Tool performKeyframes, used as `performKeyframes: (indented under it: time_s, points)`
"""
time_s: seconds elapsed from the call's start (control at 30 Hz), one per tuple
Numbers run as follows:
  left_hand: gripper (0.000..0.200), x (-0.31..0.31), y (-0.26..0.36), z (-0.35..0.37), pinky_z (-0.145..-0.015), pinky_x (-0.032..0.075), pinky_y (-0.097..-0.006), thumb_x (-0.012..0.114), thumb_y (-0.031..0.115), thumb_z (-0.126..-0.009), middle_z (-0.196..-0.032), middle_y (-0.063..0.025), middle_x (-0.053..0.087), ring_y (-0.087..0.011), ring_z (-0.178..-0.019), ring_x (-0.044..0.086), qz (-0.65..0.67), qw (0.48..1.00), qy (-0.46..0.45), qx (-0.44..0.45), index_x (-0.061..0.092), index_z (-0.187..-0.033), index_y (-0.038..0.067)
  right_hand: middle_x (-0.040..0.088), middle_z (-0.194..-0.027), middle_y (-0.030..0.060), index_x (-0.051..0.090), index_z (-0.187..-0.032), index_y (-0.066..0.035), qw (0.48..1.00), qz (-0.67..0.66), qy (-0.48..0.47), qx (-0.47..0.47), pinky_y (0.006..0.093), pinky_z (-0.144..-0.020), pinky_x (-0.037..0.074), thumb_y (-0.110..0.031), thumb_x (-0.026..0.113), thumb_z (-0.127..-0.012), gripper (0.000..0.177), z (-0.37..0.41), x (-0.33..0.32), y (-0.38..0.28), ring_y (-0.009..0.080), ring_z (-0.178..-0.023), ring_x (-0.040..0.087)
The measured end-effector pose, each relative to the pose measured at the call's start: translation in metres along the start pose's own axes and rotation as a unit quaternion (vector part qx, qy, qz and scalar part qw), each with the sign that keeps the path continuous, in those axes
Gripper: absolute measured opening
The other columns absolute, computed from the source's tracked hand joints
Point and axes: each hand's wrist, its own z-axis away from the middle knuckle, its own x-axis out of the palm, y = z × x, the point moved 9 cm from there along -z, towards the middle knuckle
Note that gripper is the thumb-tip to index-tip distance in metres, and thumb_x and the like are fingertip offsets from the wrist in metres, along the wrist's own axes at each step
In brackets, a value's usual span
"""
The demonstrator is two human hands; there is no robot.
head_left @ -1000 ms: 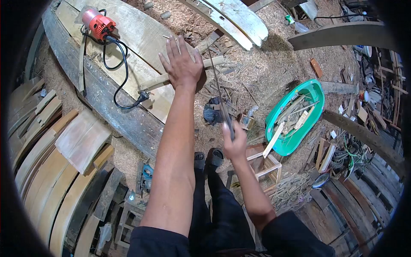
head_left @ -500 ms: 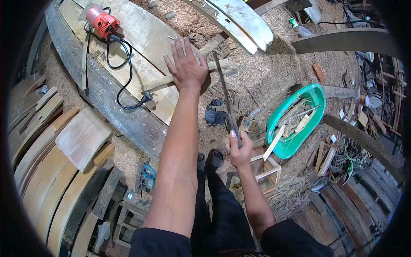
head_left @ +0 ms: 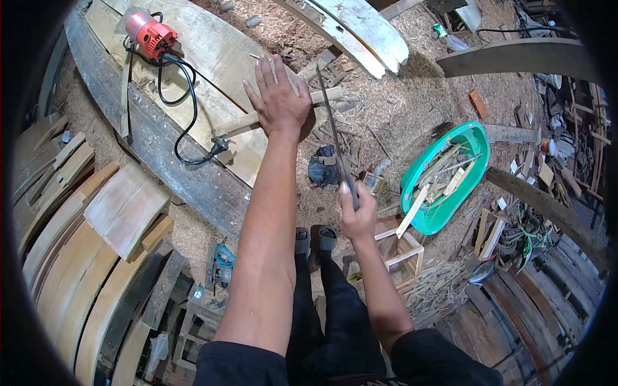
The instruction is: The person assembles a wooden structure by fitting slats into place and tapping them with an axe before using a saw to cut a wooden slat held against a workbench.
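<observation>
pressure from the left hand [head_left: 278, 100], laid flat with fingers spread, pins a thin wood strip [head_left: 237, 123] across the wide plank [head_left: 212, 58]. the right hand [head_left: 358, 215] is closed tight round the handle of a long blade [head_left: 331, 132], whose edge meets the strip just beside the left thumb. short, straight strokes would likely serve best, with the fingers clear of the edge.

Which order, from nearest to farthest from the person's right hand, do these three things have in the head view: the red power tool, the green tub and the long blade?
1. Long blade: held in the right hand.
2. Green tub: on the floor, just to the right.
3. Red power tool: far off, on the plank at upper left.
</observation>
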Motion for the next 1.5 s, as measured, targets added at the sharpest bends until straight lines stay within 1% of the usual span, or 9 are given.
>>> performKeyframes:
  time_s: [0.17, 0.37, 0.63, 0.83, 1.03, 1.13, 1.23, 1.33, 1.5]
  points:
    - [0.063, -0.003, 0.000, 0.001, -0.118, 0.008, -0.0508, 0.046, 0.042, -0.091, -0.156, -0.0105, 0.027, -0.0251, -0.145, 0.021, -0.016, 1.000, 0.012, 0.003, 0.038, -0.145, 0.013, 0.049, -0.060, 0.0022, 0.060, -0.082, -0.002, 0.999, 0.006, -0.025, -0.021, 0.0289, -0.051, 0.037, -0.022, 0.059, -0.093, 0.023, -0.055, 0.018, -0.024, 0.0090, -0.056, 0.045]
    - [0.064, -0.004, -0.001, -0.004, -0.118, 0.008, -0.0518, 0.046, 0.041, -0.090, -0.155, -0.0114, 0.028, -0.0259, -0.145, 0.022, -0.006, 1.000, 0.012, 0.000, 0.036, -0.146, 0.011, 0.049, -0.060, 0.0008, 0.057, -0.080, 0.000, 0.999, -0.026, -0.012, 0.034, 0.0270, -0.051, 0.036, -0.025, 0.059, -0.094, 0.028, 0.018, -0.004, 0.016, 0.0072, -0.057, 0.042]
    - [0.065, -0.002, 0.000, 0.001, -0.118, 0.009, -0.0523, 0.047, 0.041, -0.089, -0.154, -0.0114, 0.029, -0.0261, -0.144, 0.023, -0.014, 1.000, 0.008, 0.005, 0.035, -0.146, 0.011, 0.046, -0.059, 0.0026, 0.055, -0.078, -0.001, 0.999, -0.007, -0.013, -0.045, 0.0296, -0.051, 0.034, -0.024, 0.059, -0.093, 0.028, -0.042, 0.011, -0.016, 0.0091, -0.057, 0.040]
    - [0.064, -0.004, 0.000, 0.002, -0.118, 0.011, -0.0514, 0.048, 0.041, -0.090, -0.154, -0.0114, 0.029, -0.0265, -0.144, 0.024, -0.020, 1.000, 0.008, 0.006, 0.036, -0.146, 0.012, 0.046, -0.059, 0.0038, 0.054, -0.076, -0.002, 0.999, -0.028, -0.016, 0.032, 0.0303, -0.051, 0.035, -0.023, 0.059, -0.094, 0.028, 0.003, -0.003, -0.008, 0.0103, -0.056, 0.042]
    - [0.065, -0.001, 0.000, 0.001, -0.118, 0.010, -0.0513, 0.046, 0.044, -0.091, -0.155, -0.0110, 0.028, -0.0257, -0.144, 0.023, -0.027, 1.000, 0.010, 0.006, 0.035, -0.147, 0.013, 0.049, -0.060, 0.0028, 0.061, -0.083, -0.001, 0.999, 0.015, -0.022, -0.033, 0.0290, -0.051, 0.036, -0.023, 0.061, -0.092, 0.023, -0.057, 0.020, -0.014, 0.0103, -0.056, 0.046]
    - [0.067, 0.002, 0.000, 0.001, -0.118, 0.009, -0.0518, 0.047, 0.045, -0.090, -0.155, -0.0108, 0.028, -0.0257, -0.145, 0.022, -0.024, 1.000, 0.000, 0.002, 0.034, -0.147, 0.013, 0.049, -0.060, 0.0040, 0.061, -0.083, -0.002, 0.996, 0.049, 0.007, -0.074, 0.0291, -0.051, 0.037, -0.026, 0.060, -0.093, 0.026, -0.001, -0.002, -0.004, 0.0107, -0.056, 0.046]
    - [0.069, 0.002, -0.002, 0.001, -0.118, 0.006, -0.0523, 0.047, 0.046, -0.089, -0.156, -0.0099, 0.025, -0.0249, -0.146, 0.019, -0.008, 1.000, -0.011, -0.003, 0.033, -0.148, 0.012, 0.049, -0.059, 0.0059, 0.061, -0.083, -0.001, 1.000, 0.001, -0.016, 0.004, 0.0298, -0.052, 0.038, -0.027, 0.060, -0.092, 0.027, 0.015, -0.005, 0.011, 0.0120, -0.055, 0.047]
    - [0.070, 0.000, -0.001, 0.001, -0.118, 0.006, -0.0520, 0.047, 0.046, -0.089, -0.156, -0.0096, 0.025, -0.0245, -0.146, 0.019, -0.003, 1.000, -0.009, 0.000, 0.032, -0.149, 0.013, 0.048, -0.058, 0.0040, 0.060, -0.081, -0.001, 0.999, 0.015, 0.003, -0.046, 0.0291, -0.051, 0.036, -0.025, 0.060, -0.092, 0.026, -0.028, 0.009, -0.011, 0.0099, -0.055, 0.045]
    - [0.067, -0.002, 0.000, 0.002, -0.118, 0.010, -0.0512, 0.049, 0.047, -0.090, -0.154, -0.0109, 0.029, -0.0264, -0.144, 0.024, -0.017, 1.000, 0.022, 0.009, 0.037, -0.146, 0.012, 0.047, -0.058, 0.0021, 0.057, -0.079, -0.001, 1.000, 0.001, -0.018, -0.009, 0.0286, -0.049, 0.034, -0.022, 0.059, -0.093, 0.025, -0.040, 0.012, -0.008, 0.0083, -0.056, 0.042]
